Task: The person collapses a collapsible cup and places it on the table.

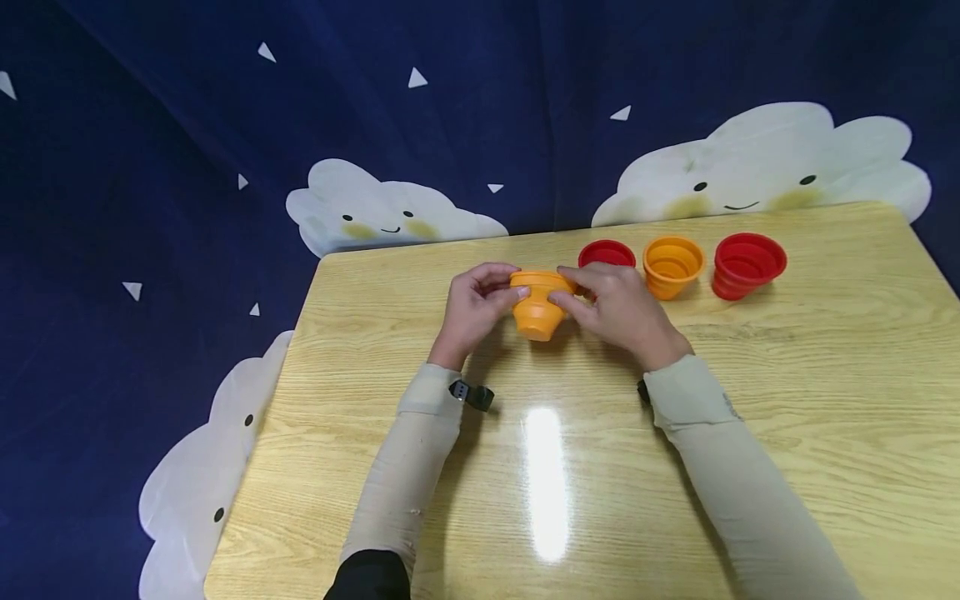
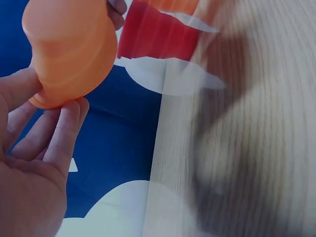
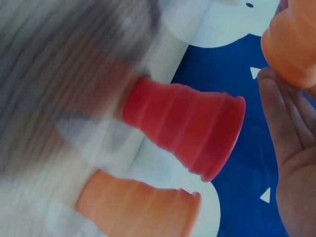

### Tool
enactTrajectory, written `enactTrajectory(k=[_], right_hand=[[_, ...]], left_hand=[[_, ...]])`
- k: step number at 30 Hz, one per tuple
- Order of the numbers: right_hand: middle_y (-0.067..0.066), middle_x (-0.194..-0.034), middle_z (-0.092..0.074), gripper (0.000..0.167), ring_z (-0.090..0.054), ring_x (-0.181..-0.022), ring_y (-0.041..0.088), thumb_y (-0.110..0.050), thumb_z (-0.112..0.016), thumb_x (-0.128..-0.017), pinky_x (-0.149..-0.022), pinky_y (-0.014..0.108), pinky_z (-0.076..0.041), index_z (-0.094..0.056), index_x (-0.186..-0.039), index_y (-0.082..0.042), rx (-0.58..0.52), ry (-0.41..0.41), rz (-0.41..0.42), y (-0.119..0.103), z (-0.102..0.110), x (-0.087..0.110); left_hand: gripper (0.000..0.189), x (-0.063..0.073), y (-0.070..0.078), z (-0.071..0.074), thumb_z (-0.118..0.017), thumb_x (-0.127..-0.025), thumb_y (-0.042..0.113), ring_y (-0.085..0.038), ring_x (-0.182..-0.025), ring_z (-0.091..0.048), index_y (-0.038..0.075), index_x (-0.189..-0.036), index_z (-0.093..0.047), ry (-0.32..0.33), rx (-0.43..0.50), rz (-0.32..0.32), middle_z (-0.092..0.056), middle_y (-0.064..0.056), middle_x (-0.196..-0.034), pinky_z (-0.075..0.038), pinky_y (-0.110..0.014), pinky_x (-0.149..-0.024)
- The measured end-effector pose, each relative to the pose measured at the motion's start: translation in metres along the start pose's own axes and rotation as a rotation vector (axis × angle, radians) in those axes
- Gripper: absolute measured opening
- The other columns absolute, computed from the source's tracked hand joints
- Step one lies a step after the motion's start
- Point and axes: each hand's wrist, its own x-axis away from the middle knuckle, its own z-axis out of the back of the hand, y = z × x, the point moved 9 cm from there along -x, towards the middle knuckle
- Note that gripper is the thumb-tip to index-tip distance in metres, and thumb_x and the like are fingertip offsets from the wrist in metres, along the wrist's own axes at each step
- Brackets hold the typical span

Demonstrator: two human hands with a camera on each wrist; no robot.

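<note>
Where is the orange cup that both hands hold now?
In the head view, the held orange cup is near the centre, between the left hand and the right hand, just left of the nearest red cup.

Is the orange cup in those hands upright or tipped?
Tipped: in the head view, the orange cup shows its base and side, its inside hidden.

An indoor spot with a nursery or playroom look, though whether home or studio cannot be told: a dark blue, softly folded cloth backdrop (image 1: 510, 92) carries small white triangles (image 1: 417, 79) and puffy white smiling clouds (image 1: 337, 187) behind a pale wood-grain tabletop (image 1: 360, 333), its surface catching a long white glare (image 1: 546, 483)
</note>
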Motion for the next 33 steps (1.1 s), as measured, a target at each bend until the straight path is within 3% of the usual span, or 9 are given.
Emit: enactTrajectory(k=[3, 6, 13, 21, 25, 29, 33], right_hand=[[0.018, -0.103, -0.073, 0.046, -0.068, -0.082, 0.029, -0.034, -0.077, -0.091, -0.079, 0.043, -0.059, -0.072, -0.120, 0.002, 0.050, -0.087, -0.017, -0.001, -0.004, -0.001], [0.019, -0.100, -0.073, 0.044, -0.070, -0.081, 0.030, -0.032, -0.074, -0.094, -0.078, 0.044, -0.060, -0.071, -0.118, 0.004, 0.108, -0.111, 0.008, -0.006, -0.005, -0.002], [0.013, -0.076, -0.068, 0.029, -0.059, -0.056, 0.022, -0.022, -0.067, -0.098, -0.059, 0.035, -0.058, -0.072, -0.101, 0.006, 0.178, -0.057, 0.068, -0.015, -0.001, -0.004], [0.008, -0.062, -0.056, 0.022, -0.049, -0.050, 0.023, -0.014, -0.064, -0.097, -0.047, 0.035, -0.047, -0.067, -0.084, 0.004, 0.203, 0.001, 0.062, -0.015, 0.000, -0.004], [0.012, -0.068, -0.064, 0.022, -0.056, -0.054, 0.027, -0.013, -0.065, -0.097, -0.053, 0.038, -0.052, -0.071, -0.090, 0.007, 0.141, 0.004, 0.006, -0.011, 0.000, -0.006], [0.013, -0.076, -0.068, 0.017, -0.059, -0.062, 0.027, -0.008, -0.065, -0.096, -0.062, 0.039, -0.054, -0.074, -0.097, 0.007, 0.012, 0.011, -0.119, -0.002, 0.004, -0.008], [0.010, -0.074, -0.067, 0.014, -0.055, -0.064, 0.026, -0.002, -0.063, -0.092, -0.062, 0.036, -0.048, -0.074, -0.097, 0.005, -0.079, 0.027, -0.228, 0.008, 0.008, -0.010]], left_hand=[[0.026, 0.001, -0.002, 0.000, -0.080, -0.085, 0.001, -0.024, -0.090, -0.071, -0.002, -0.110, -0.072, 0.005, -0.034, 0.013, -0.073, -0.014, -0.101, -0.059, -0.035, -0.082], [0.024, 0.001, -0.001, -0.001, -0.079, -0.087, 0.005, -0.023, -0.087, -0.071, -0.001, -0.110, -0.073, 0.007, -0.087, 0.014, -0.073, -0.013, -0.099, -0.060, -0.034, -0.080], [0.023, 0.002, 0.007, -0.007, -0.077, -0.092, 0.018, -0.020, -0.076, -0.069, 0.001, -0.107, -0.074, 0.007, -0.248, -0.067, -0.074, -0.008, -0.090, -0.059, -0.030, -0.068], [0.019, 0.001, 0.012, -0.011, -0.077, -0.091, 0.015, -0.016, -0.069, -0.066, 0.000, -0.102, -0.075, 0.043, -0.302, -0.138, -0.073, -0.008, -0.084, -0.057, -0.026, -0.063], [0.021, 0.001, 0.010, -0.009, -0.074, -0.093, 0.010, -0.016, -0.072, -0.064, -0.002, -0.111, -0.071, 0.011, -0.210, -0.126, -0.072, -0.013, -0.088, -0.054, -0.025, -0.063], [0.026, 0.003, 0.009, -0.008, -0.066, -0.096, -0.002, -0.022, -0.083, -0.067, -0.004, -0.121, -0.064, -0.075, 0.042, -0.114, -0.071, -0.019, -0.100, -0.058, -0.039, -0.076], [0.022, 0.008, 0.012, -0.006, -0.064, -0.090, -0.017, -0.028, -0.099, -0.068, -0.010, -0.110, -0.068, -0.141, 0.167, -0.138, -0.071, -0.017, -0.110, -0.056, -0.047, -0.089]])
